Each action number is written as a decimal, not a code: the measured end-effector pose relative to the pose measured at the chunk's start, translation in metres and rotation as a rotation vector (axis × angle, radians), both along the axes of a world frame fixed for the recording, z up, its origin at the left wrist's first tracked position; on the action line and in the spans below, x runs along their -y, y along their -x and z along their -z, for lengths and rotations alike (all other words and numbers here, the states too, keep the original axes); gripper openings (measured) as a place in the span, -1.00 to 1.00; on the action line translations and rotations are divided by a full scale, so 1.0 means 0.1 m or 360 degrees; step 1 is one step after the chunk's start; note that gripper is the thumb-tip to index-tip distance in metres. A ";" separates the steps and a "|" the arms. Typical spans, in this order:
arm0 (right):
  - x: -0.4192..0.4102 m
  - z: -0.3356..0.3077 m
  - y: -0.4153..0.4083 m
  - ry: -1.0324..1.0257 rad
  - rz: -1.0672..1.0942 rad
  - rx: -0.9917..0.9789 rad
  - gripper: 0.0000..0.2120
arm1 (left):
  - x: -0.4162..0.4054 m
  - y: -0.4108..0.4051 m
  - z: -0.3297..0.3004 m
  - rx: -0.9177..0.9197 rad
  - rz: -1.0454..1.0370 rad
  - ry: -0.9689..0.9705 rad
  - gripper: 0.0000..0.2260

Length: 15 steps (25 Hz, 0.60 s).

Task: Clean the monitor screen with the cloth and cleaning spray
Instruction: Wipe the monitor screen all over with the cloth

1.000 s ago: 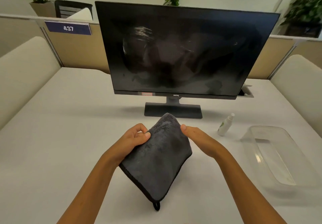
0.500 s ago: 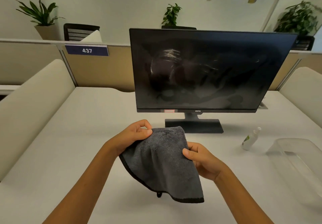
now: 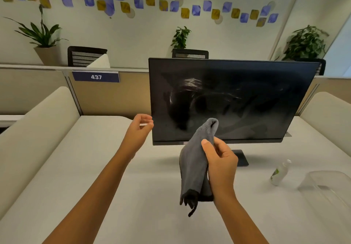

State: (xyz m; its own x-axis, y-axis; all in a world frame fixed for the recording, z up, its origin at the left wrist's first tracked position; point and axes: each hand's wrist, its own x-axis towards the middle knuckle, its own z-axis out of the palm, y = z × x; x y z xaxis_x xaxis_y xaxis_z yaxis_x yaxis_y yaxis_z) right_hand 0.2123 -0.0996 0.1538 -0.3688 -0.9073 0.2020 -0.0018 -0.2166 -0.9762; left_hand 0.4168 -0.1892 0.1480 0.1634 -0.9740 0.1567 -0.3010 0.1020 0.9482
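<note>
The black monitor [image 3: 247,95] stands on the white desk, its dark screen smeared with streaks and haze. My right hand [image 3: 220,160] grips the grey cloth [image 3: 193,160], held up in front of the screen's lower edge, with the cloth hanging folded below my fingers. My left hand [image 3: 141,128] is raised beside the monitor's lower left corner, fingers loosely curled, holding nothing. The small white spray bottle [image 3: 279,172] lies on the desk to the right of the monitor stand.
A clear plastic tray [image 3: 330,188] sits at the desk's right edge. Beige padded dividers [image 3: 38,130] flank the white desk [image 3: 95,167] on both sides. A partition with a "437" sign [image 3: 96,77], chairs and potted plants stand behind.
My left hand let go of the cloth and rose toward the monitor's left edge. My right hand lifted the cloth up to the screen. The view tilted upward.
</note>
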 end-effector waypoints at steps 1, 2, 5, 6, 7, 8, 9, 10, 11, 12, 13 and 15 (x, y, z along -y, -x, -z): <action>0.08 -0.04 -0.04 0.0096 0.0205 -0.0059 -0.93 | 0.10 -0.02 -0.08 -0.0019 -0.0038 0.0040 -0.77; 0.17 -0.10 -0.08 0.0201 0.0384 -0.0119 -0.93 | 0.19 -0.02 -0.16 -0.0041 -0.0043 0.0053 -0.69; 0.59 -0.32 -0.19 0.0496 0.0729 -0.0212 -0.92 | 0.49 0.04 -0.38 -0.0098 -0.0006 -0.0083 -0.51; 0.74 -0.40 -0.21 0.0563 0.0785 -0.0246 -0.89 | 0.56 0.07 -0.42 -0.0121 -0.0001 -0.0189 -0.49; 0.92 -0.48 -0.25 0.0613 0.0828 -0.0299 -0.87 | 0.63 0.09 -0.44 -0.0172 0.0016 -0.0283 -0.47; 1.08 -0.54 -0.29 0.0642 0.0869 -0.0380 -0.85 | 0.68 0.10 -0.43 -0.0260 0.0039 -0.0359 -0.45; 1.24 -0.59 -0.33 0.0655 0.0912 -0.0474 -0.83 | 0.72 0.11 -0.42 -0.0371 0.0062 -0.0416 -0.44; 1.38 -0.62 -0.36 0.0660 0.0950 -0.0560 -0.81 | 0.75 0.11 -0.39 -0.0474 0.0095 -0.0442 -0.42; 1.50 -0.62 -0.39 0.0657 0.0981 -0.0635 -0.80 | 0.77 0.10 -0.35 -0.0544 0.0133 -0.0431 -0.39; 1.61 -0.60 -0.41 0.0652 0.1007 -0.0698 -0.79 | 0.79 0.10 -0.31 -0.0577 0.0162 -0.0405 -0.36; 1.69 -0.57 -0.43 0.0650 0.1036 -0.0764 -0.79 | 0.81 0.11 -0.28 -0.0594 0.0169 -0.0384 -0.34; 1.83 -0.48 -0.44 0.0639 0.1084 -0.0939 -0.75 | 0.84 0.11 -0.26 -0.0618 0.0153 -0.0374 -0.33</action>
